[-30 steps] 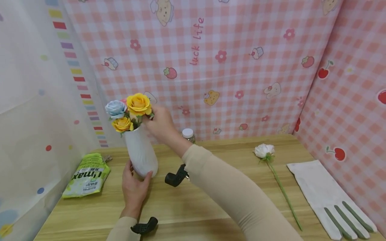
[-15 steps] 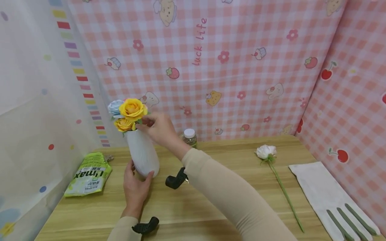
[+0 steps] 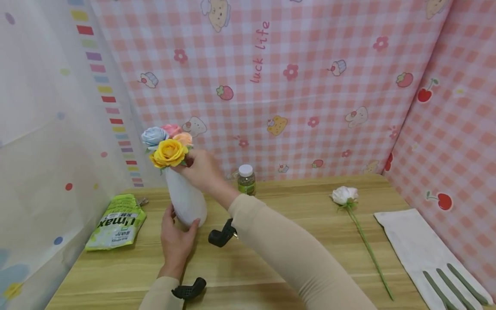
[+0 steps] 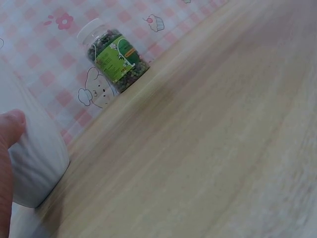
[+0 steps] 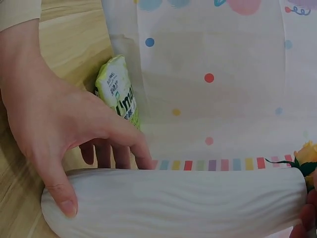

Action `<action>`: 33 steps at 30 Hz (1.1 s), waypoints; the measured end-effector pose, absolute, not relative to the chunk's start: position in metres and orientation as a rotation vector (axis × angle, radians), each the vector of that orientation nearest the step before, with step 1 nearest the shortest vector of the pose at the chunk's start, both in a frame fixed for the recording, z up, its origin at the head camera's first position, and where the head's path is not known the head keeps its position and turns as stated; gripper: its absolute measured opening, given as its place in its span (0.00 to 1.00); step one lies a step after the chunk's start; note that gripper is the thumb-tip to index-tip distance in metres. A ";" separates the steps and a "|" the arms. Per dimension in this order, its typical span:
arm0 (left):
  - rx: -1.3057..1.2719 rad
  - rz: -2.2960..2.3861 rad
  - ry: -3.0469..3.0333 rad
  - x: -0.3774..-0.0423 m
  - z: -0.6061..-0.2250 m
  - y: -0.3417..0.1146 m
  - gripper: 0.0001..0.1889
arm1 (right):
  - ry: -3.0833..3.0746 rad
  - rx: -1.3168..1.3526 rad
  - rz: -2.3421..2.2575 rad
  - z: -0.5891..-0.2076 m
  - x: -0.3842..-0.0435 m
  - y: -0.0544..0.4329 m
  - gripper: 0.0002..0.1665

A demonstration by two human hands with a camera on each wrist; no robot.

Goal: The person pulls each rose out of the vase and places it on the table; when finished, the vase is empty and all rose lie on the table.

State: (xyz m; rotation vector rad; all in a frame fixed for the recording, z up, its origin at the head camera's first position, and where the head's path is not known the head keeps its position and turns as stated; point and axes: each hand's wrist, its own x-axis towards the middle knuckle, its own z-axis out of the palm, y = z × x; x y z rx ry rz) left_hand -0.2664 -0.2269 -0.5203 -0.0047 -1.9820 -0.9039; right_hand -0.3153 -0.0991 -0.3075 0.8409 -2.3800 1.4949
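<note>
A white rippled vase (image 3: 186,200) stands on the table, its mouth full of artificial roses. My left hand (image 3: 177,241) grips it near the base, thumb on one side and fingers on the other, as the right wrist view shows. At the mouth, my right hand (image 3: 201,172) pinches a large yellow rose (image 3: 170,151) just below its bloom; the stem and fingertips are mostly hidden. Around that bloom sit a light blue rose (image 3: 155,137), a pink rose (image 3: 172,129), a peach rose (image 3: 184,138) and another yellow rose, partly covered.
A white rose (image 3: 345,196) with a long green stem lies on the right of the table, beside a white glove (image 3: 410,241) with green strips. A lidded jar (image 3: 246,181) stands behind my right arm. At the left lies a green-and-white bag (image 3: 116,224).
My right hand has lowered the large yellow rose toward the vase's mouth, and the pink and peach roses now show behind it. My left hand keeps its grip on the vase.
</note>
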 end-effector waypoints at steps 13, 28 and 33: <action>0.029 -0.923 -2.043 -0.261 -0.520 -0.227 0.46 | -2.105 0.843 1.476 -0.306 -0.320 -0.089 0.04; 0.026 -0.942 -2.047 -0.265 -0.516 -0.225 0.46 | -1.933 0.930 1.452 -0.292 -0.314 -0.082 0.07; 0.043 -0.965 -2.031 -0.265 -0.514 -0.225 0.45 | -1.862 0.843 1.561 -0.290 -0.310 -0.063 0.08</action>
